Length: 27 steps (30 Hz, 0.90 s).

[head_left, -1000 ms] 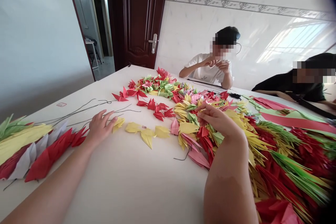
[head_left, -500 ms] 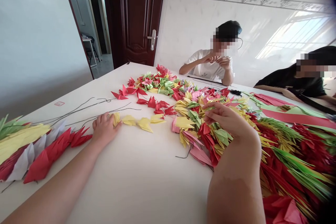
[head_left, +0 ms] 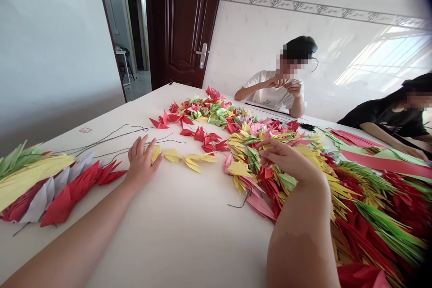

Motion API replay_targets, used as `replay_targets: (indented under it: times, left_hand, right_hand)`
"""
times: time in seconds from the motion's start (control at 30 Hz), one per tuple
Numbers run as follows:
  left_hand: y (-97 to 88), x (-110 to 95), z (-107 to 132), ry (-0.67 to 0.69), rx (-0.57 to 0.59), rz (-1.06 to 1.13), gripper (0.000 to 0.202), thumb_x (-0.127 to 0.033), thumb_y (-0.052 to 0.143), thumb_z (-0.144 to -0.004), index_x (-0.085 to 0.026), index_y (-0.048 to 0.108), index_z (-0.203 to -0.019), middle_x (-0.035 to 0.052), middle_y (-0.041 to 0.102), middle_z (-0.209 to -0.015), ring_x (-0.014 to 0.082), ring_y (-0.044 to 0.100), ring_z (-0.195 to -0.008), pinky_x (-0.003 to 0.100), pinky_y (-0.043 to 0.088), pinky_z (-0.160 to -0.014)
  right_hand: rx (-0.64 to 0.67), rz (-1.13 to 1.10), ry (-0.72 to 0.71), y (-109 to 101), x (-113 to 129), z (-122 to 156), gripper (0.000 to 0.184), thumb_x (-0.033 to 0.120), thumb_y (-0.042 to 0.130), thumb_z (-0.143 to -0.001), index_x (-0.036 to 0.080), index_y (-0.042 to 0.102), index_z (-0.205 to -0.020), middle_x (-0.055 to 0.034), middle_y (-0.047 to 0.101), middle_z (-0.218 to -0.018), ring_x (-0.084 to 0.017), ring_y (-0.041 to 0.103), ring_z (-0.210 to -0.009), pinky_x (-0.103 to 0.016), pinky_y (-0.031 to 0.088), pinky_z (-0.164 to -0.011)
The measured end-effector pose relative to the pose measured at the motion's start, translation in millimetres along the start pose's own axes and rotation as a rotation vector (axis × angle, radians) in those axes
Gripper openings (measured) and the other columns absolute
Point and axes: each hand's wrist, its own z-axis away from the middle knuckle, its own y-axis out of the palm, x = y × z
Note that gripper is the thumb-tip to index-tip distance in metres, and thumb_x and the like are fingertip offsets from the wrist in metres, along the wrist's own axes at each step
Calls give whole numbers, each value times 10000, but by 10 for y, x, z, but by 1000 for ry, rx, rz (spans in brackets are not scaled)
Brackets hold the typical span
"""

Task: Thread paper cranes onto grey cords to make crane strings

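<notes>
My left hand is over the table, its fingers spread apart, beside a short row of yellow folded paper cranes. Its thumb side lies close to the nearest yellow crane, partly hidden behind the hand. My right hand is raised above the edge of a big heap of paper cranes in red, yellow, green and pink. Thumb and fingers are pinched together there; whatever they hold is too small to make out. Dark cords run along the tabletop behind my left hand.
At left lie strung bundles of folded paper. More bundles cover the table's right side, with paper strips behind. A person in white sits across the table; another in black sits at right.
My left hand has opened, its fingers lifting and spreading away from the yellow crane. My right hand stays pinched in nearly the same place. The whole view has shifted slightly.
</notes>
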Motion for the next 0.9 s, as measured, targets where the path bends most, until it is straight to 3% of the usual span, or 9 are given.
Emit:
replay_targets:
  times: [0.1,0.17,0.3,0.37,0.53,0.63,0.77,0.9]
  left_hand:
    - [-49,21,-14,-27,-168,73,489,-406,271,-880,-191,351,-1311,134,286,-1392,241,203,-1322,417,190,-1062]
    - [-31,70,-26,-66,-154,70,496,-401,256,-881,-171,347,-1311,144,293,-1390,234,229,-1314,407,207,-1058]
    - [88,138,-35,-40,297,-58,547,-471,302,-838,-159,433,-1268,153,431,-1312,285,341,-1252,466,231,-1035]
    - [138,133,-32,-50,394,-132,576,-499,290,-832,-161,438,-1275,152,418,-1331,304,328,-1260,507,196,-1038]
    - [167,107,-35,-95,358,-121,658,-545,216,-842,-114,420,-1296,165,242,-1442,312,184,-1333,512,129,-1062]
    - [157,101,-35,-101,265,-41,645,-534,209,-853,-135,363,-1336,150,178,-1468,304,132,-1348,504,131,-1065]
    - [159,91,-28,-106,160,12,640,-516,255,-848,-131,325,-1354,155,198,-1461,301,125,-1349,489,143,-1068]
    - [198,115,-34,-122,234,-11,636,-509,284,-836,-120,353,-1335,149,265,-1439,298,160,-1341,476,147,-1071]
  right_hand:
    - [-1,-2,-4,-6,-29,-10,322,302,517,-722,213,505,-1031,17,588,-574,-141,584,-578,-275,448,-580]
    - [-6,-3,8,4,1,-5,308,296,513,-724,211,503,-1020,17,589,-570,-141,585,-577,-276,451,-585]
    - [-21,-2,39,23,93,20,261,286,518,-718,212,512,-969,12,599,-572,-145,593,-590,-273,455,-588]
    - [-23,-9,51,19,105,28,251,281,517,-718,213,511,-959,13,599,-567,-145,593,-589,-270,455,-580]
    - [-27,-6,61,-7,59,18,208,314,492,-753,210,501,-932,8,595,-566,-135,579,-565,-273,459,-589]
    - [-12,43,59,-8,66,11,234,379,493,-767,210,503,-928,5,600,-588,-131,572,-563,-278,459,-599]
    - [6,83,65,10,124,17,294,441,503,-760,209,505,-941,5,599,-599,-130,569,-571,-269,447,-587]
    - [3,65,71,19,143,27,312,461,505,-755,205,513,-932,6,587,-586,-131,566,-573,-267,447,-585]
